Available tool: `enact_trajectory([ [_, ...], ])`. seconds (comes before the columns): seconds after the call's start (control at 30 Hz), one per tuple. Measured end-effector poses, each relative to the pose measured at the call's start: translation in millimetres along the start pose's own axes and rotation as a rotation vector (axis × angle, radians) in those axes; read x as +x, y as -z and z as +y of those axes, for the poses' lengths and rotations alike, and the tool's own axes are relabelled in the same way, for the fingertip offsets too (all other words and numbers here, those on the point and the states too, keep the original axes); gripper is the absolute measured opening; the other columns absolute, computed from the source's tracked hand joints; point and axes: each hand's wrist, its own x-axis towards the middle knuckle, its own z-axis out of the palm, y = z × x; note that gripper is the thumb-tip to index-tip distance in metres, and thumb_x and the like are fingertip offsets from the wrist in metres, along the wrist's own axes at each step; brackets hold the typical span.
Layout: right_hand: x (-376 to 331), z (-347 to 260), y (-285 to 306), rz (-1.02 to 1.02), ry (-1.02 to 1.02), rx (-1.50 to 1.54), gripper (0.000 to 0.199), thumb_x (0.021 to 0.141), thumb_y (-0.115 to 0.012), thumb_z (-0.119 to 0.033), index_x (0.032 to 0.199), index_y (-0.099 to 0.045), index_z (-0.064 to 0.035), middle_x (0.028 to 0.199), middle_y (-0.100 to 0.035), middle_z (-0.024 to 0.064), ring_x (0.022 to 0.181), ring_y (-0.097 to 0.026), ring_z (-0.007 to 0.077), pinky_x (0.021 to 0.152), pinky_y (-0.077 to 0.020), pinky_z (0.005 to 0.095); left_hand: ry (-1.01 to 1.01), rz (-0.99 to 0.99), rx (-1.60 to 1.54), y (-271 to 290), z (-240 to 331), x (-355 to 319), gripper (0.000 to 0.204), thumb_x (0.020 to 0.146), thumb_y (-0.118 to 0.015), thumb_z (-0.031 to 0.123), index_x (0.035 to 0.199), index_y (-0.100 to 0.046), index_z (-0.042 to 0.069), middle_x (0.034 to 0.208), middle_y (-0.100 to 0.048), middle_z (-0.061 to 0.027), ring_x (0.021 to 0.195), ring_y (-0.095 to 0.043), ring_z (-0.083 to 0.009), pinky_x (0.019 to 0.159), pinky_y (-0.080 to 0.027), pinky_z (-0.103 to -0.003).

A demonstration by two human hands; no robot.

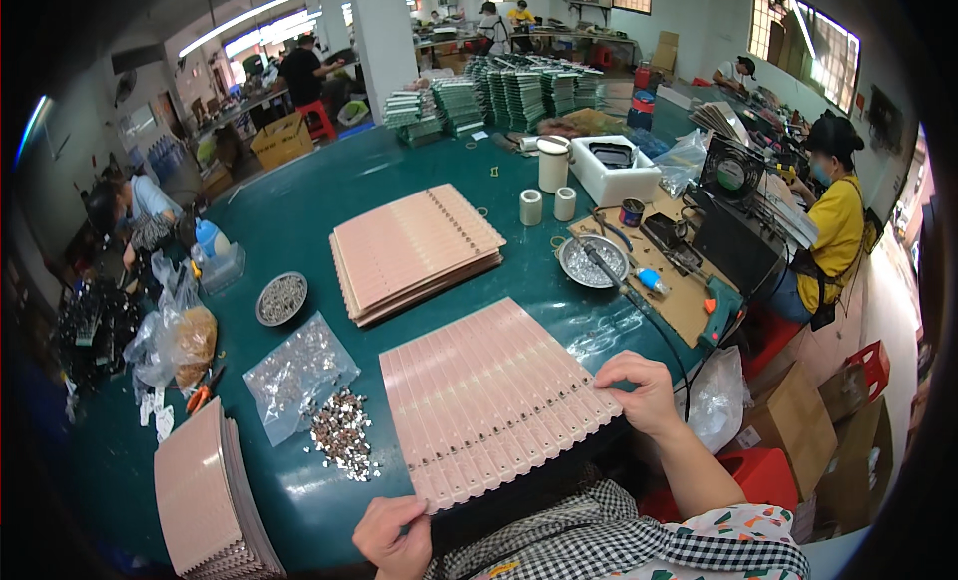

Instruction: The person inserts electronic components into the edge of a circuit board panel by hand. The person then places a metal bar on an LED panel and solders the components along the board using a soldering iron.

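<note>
A pale pink circuit board panel [489,390] with a toothed edge and many narrow strips lies in front of me, its near edge at the table edge. Small dark parts sit in a row across it. My left hand [394,535] pinches its near left corner between thumb and fingers. At the right corner, my right hand [642,388] grips the edge the same way. Behind it rests a stack of similar panels [414,243]; another stack [205,490] stands at the lower left. A heap of small metal pieces [341,435] lies left of the panel, beside a plastic bag [299,371] of similar pieces.
A bowl of small metal parts [282,299] stands left. On the right are a soldering iron [604,259] across a metal bowl [589,271], a green tool [717,311], a fan [733,166] and a white foam box [614,176]. Green board stacks [509,91] stand far back. Co-workers [833,211] sit nearby.
</note>
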Motion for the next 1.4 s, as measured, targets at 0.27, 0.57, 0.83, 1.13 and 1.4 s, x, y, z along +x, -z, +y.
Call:
enact_trajectory([
  [0.27, 31, -32, 0, 0.039, 0.124, 0.253, 0.022, 0.076, -0.082, -0.001, 0.092, -0.068, -0.0012, 0.096, -0.072, 0.0093, 0.089, -0.069, 0.0207, 0.082, -0.0537, 0.0314, -0.207, 0.262, 0.102, 3, -1, 60, 0.023, 0.071, -0.079, -0.005, 0.090, -0.072, 0.004, 0.086, -0.073, -0.0130, 0.074, -0.067, -0.0266, 0.070, -0.052, -0.034],
  [0.57, 53, -37, 7, 0.025, 0.297, 0.053, 0.024, 0.076, -0.077, 0.001, 0.098, -0.067, -0.0003, 0.098, -0.070, 0.0127, 0.091, -0.069, 0.0264, 0.081, -0.0541, 0.0337, -0.248, 0.105, 0.150, 9, -20, 82, 0.019, 0.077, -0.075, -0.002, 0.095, -0.071, 0.002, 0.099, -0.072, -0.0158, 0.083, -0.067, -0.0266, 0.077, -0.053, -0.033],
  [0.83, 62, -38, 2, -0.063, 0.339, 0.011, 0.020, 0.076, -0.077, -0.001, 0.096, -0.071, -0.0014, 0.097, -0.071, 0.0120, 0.088, -0.069, 0.0243, 0.079, -0.0540, 0.0312, -0.155, -0.019, 0.009, 13, -38, 81, 0.021, 0.078, -0.080, 0.006, 0.096, -0.071, -0.001, 0.098, -0.073, -0.0167, 0.091, -0.070, -0.0245, 0.084, -0.054, -0.033],
  [1.13, 60, -39, 5, -0.058, 0.360, 0.029, 0.017, 0.078, -0.077, -0.007, 0.093, -0.070, 0.0002, 0.093, -0.069, 0.0119, 0.088, -0.067, 0.0259, 0.079, -0.0529, 0.0337, -0.213, 0.001, -0.010, 8, -33, 86, 0.015, 0.077, -0.070, -0.010, 0.089, -0.071, -0.001, 0.090, -0.074, -0.0167, 0.083, -0.072, -0.0261, 0.072, -0.054, -0.030],
  [1.4, 61, -37, 1, -0.055, 0.378, 0.008, 0.021, 0.084, -0.075, -0.016, 0.094, -0.068, 0.0012, 0.092, -0.067, 0.0121, 0.087, -0.066, 0.0257, 0.078, -0.0520, 0.0335, -0.225, 0.054, 0.008, 5, -36, 89, 0.009, 0.079, -0.071, -0.005, 0.086, -0.070, 0.000, 0.086, -0.074, -0.0141, 0.081, -0.072, -0.0251, 0.069, -0.049, -0.029],
])
